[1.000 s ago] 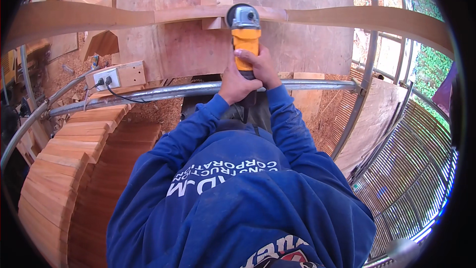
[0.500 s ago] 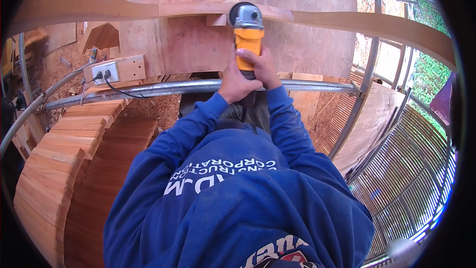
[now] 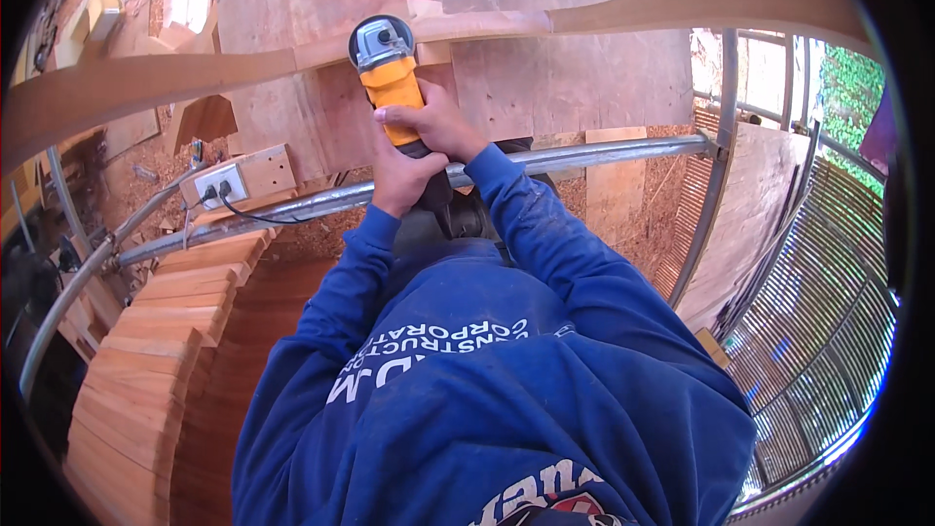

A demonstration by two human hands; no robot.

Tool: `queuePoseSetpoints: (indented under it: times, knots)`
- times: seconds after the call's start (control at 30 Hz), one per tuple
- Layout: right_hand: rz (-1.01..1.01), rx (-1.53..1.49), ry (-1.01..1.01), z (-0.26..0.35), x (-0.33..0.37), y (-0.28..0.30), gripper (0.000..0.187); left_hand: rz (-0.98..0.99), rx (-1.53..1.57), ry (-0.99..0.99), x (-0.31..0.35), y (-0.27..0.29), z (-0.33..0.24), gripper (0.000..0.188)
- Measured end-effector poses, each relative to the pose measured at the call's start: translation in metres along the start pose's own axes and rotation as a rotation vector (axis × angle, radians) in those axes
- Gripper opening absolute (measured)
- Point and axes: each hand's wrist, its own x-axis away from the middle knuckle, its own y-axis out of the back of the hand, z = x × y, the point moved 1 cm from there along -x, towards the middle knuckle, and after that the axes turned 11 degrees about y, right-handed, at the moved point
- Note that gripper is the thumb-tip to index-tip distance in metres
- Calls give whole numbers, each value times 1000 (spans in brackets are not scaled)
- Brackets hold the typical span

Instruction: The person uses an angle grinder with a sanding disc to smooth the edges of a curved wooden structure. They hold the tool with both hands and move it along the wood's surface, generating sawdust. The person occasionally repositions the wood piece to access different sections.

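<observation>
An orange and grey angle grinder (image 3: pixel 388 73) points away from me, its grey head against a long curved wooden rail (image 3: pixel 146 83) that runs across the top of the view. My right hand (image 3: pixel 433 125) is wrapped over the orange body near its rear. My left hand (image 3: pixel 397 180) grips the dark handle end just below it. Both blue sleeves come up from the lower middle.
A metal pipe railing (image 3: pixel 584 154) crosses in front of me, with curved wooden stair treads (image 3: pixel 156 331) at the left. A power strip on a wooden block (image 3: pixel 239 180) sits left of my hands. Plywood sheets (image 3: pixel 545 49) lie below; metal grating (image 3: pixel 818 312) is at the right.
The grinder and both hands have moved left along the curved rail, and the view has swung with them. The grip is unchanged.
</observation>
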Motion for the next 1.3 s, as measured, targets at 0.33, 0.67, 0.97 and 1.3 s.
queuePoseSetpoints:
  times: [0.33,0.67,0.97,1.3]
  knots:
    - [-173,40,-65,24,40,59,50,107,-147,13,-8,-58,15,92]
    - [-32,8,6,15,5,17,51,82,-6,44,-9,-13,-9,74]
    - [-254,23,-28,22,48,79,49,198,-140,-73,-18,-74,26,84]
    - [-76,40,-13,11,9,31,50,101,-36,-14,-14,-26,3,79]
